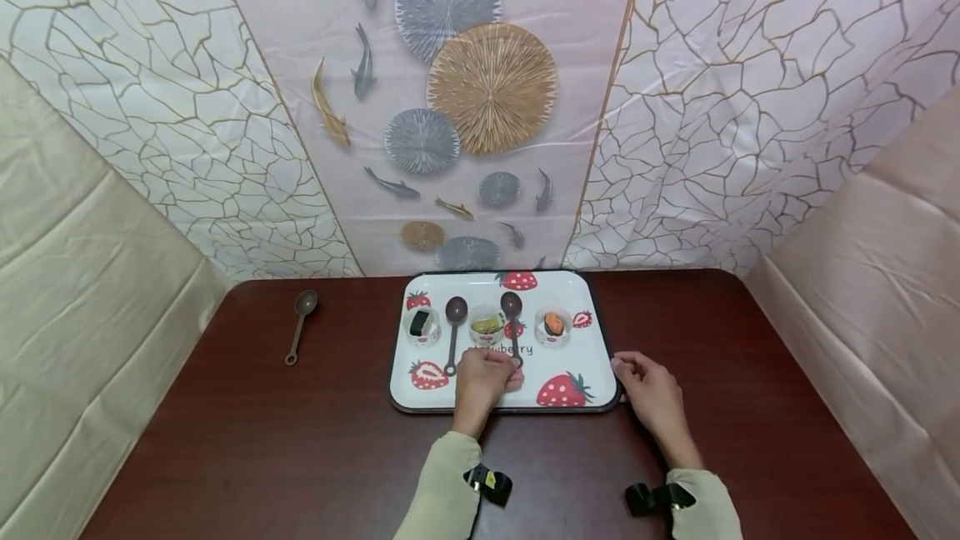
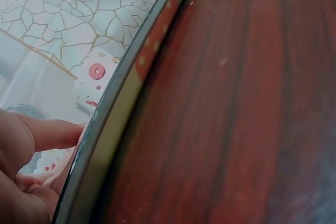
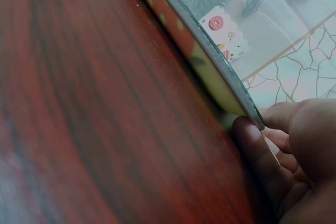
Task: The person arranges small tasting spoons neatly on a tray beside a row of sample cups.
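Observation:
My left hand (image 1: 486,377) reaches over the front edge of a white strawberry-print tray (image 1: 480,397). Its fingertips pinch the handle end of a brown spoon (image 1: 512,304), whose bowl points to the back. At the tray's front right corner, my right hand (image 1: 654,390) grips the dark rim, with the thumb (image 3: 251,132) low against the side. Left of the left hand, a second brown spoon (image 1: 456,311) lies on the tray. Small patterned paper cups hold a black-and-white sushi piece (image 1: 420,323), a green-yellow piece (image 1: 487,325) and an orange-topped sushi piece (image 1: 553,323).
A third spoon (image 1: 302,323), greyish brown, lies apart on the left of the dark wooden table (image 1: 247,440). The tray stands near the back edge, in front of a patterned cloth backdrop (image 1: 465,215). Beige cloth (image 1: 862,290) hangs along both sides.

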Demonstrator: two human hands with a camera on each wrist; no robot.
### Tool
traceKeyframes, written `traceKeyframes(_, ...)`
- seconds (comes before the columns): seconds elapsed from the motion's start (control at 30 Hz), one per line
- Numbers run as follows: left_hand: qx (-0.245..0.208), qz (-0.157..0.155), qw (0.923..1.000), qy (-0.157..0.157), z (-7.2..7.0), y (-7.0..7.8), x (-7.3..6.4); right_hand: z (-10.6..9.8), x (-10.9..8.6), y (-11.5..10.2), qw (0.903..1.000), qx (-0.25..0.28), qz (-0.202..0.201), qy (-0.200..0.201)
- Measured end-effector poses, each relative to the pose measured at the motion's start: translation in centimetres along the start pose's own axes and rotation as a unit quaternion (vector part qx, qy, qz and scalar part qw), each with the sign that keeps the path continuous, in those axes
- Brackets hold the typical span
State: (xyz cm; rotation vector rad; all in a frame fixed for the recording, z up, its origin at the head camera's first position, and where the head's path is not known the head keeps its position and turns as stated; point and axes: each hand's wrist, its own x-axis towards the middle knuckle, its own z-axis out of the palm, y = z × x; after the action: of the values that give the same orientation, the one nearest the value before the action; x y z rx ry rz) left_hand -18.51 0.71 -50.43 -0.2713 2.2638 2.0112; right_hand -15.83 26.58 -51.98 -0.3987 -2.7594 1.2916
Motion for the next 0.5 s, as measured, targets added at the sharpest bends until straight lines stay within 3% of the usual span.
traceKeyframes(0.5,0.069,-0.009,0.9976,-0.003,-0.33,0.45,-0.01,-0.15,-0.18,-0.22,1.0000,0.001,0.000,-0.003)
